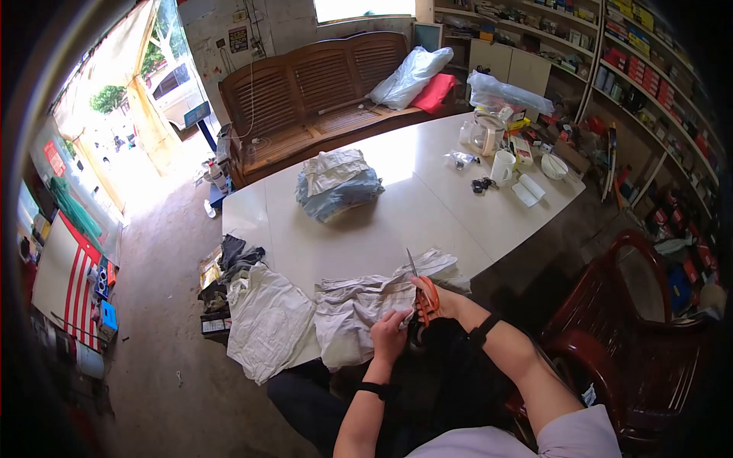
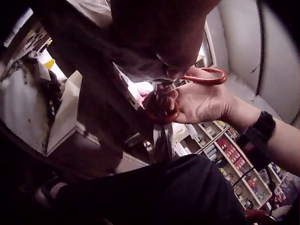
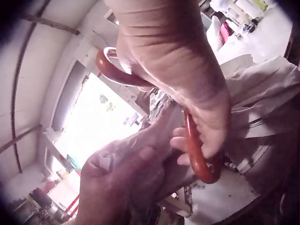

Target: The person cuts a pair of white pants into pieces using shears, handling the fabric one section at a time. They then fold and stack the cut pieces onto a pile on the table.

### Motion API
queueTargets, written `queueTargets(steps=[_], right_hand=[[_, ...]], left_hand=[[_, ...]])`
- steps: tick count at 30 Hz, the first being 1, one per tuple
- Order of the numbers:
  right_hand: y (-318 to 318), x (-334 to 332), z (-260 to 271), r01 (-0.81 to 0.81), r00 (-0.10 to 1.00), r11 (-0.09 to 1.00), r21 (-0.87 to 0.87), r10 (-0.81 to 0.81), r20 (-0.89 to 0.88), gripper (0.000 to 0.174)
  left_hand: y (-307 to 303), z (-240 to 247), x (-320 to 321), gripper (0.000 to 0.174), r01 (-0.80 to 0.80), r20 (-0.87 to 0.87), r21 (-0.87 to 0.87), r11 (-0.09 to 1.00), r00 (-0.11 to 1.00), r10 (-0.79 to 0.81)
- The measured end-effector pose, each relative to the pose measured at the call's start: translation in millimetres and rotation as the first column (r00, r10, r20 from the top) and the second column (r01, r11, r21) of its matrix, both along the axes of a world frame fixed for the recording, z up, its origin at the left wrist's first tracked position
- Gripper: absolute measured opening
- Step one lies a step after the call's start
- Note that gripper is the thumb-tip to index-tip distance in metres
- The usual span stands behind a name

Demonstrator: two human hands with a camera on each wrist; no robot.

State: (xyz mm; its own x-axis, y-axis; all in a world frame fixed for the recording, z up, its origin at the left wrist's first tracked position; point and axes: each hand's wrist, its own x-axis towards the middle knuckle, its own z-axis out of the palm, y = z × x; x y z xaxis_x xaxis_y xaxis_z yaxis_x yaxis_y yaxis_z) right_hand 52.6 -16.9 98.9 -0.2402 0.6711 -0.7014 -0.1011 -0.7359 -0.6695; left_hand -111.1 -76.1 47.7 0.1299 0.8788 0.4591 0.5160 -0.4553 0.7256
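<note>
Scissors with orange handles (image 1: 430, 293) are held in my right hand (image 1: 450, 305), fingers through the loops; a blade points up and away above the cloth. My left hand (image 1: 389, 336) pinches the edge of a pale grey cloth (image 1: 347, 317) at the table's near edge, just left of the scissors. In the right wrist view the left hand (image 3: 122, 180) grips bunched cloth beside the scissors' orange handle (image 3: 197, 159). The left wrist view shows the right hand (image 2: 201, 101) round the handles; the cutting point is hidden there.
Another pale cloth (image 1: 267, 324) hangs over the table's (image 1: 290, 252) near left corner. A folded blue-grey bundle (image 1: 340, 195) lies mid-table. A white mug (image 1: 502, 168), a glass pot (image 1: 486, 133) and small items stand at the far right. A wooden chair (image 1: 595, 336) is at the right.
</note>
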Motion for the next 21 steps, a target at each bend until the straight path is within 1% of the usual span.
queueTargets(steps=[1,2,4,5,7,8,9,11,12,14,15,17,18,20,21], right_hand=[[0,-1,6,-0.02,1.0,1.0,0.001,0.02,0.02,0.059],[3,-1,0,-0.021,1.0,1.0,0.007,0.021,0.021,0.059],[6,-1,-12,-0.122,0.993,0.988,0.098,0.122,0.009,0.061],[7,0,-18,-0.125,0.992,0.987,0.101,0.125,0.012,0.061],[5,-4,-18,-0.145,0.981,0.981,0.126,0.125,0.151,0.062],[5,-3,-22,-0.14,0.975,0.982,0.13,0.114,0.191,0.061],[4,-4,-26,-0.139,0.975,0.982,0.126,0.113,0.191,0.061],[2,-6,-35,-0.159,0.922,0.947,0.278,0.041,0.386,0.067],[0,-5,-41,-0.157,0.92,0.948,0.275,0.039,0.389,0.067],[-1,-2,-51,-0.233,0.87,0.897,0.376,0.02,0.492,0.059],[-1,0,-53,-0.234,0.869,0.897,0.374,0.019,0.495,0.059],[-2,2,-58,-0.342,0.781,0.867,0.363,0.047,0.623,0.069],[-4,1,-53,-0.341,0.781,0.867,0.363,0.046,0.623,0.069],[-9,-3,-33,-0.203,0.892,0.952,0.231,0.083,0.445,0.062],[-5,-1,-33,-0.203,0.892,0.951,0.233,0.082,0.444,0.062]], left_hand=[[0,-1,-1,0.035,-0.003,-0.005,0.01,1.0,1.0,0.003],[0,-4,-3,0.035,-0.004,-0.005,0.016,1.0,1.0,0.004],[1,-6,-4,0.036,-0.017,0.003,0.021,1.0,1.0,0.017],[2,-8,-4,0.036,-0.02,0.005,0.025,0.999,1.0,0.02],[0,-4,-3,0.036,-0.041,0.015,0.028,0.999,0.999,0.041],[-1,-3,-3,0.036,-0.042,0.016,0.026,0.999,0.999,0.041],[-2,-1,-3,0.035,-0.048,0.012,0.008,0.999,0.999,0.048],[-1,0,-3,0.034,-0.049,0.011,-0.011,0.999,0.999,0.049],[-1,-2,-2,0.035,-0.054,0.018,-0.005,0.999,0.998,0.055],[0,-3,-1,0.035,-0.059,0.032,0.001,0.998,0.998,0.059],[1,-4,-2,0.034,-0.059,0.032,0.0,0.998,0.998,0.059],[0,-5,-2,0.034,-0.06,0.031,0.0,0.998,0.998,0.06],[0,-5,-2,0.033,-0.056,0.033,-0.001,0.998,0.998,0.056],[-1,-6,-2,0.033,-0.049,0.034,-0.003,0.999,0.998,0.049],[-1,-7,-2,0.032,-0.042,0.032,-0.005,0.999,0.999,0.042]])
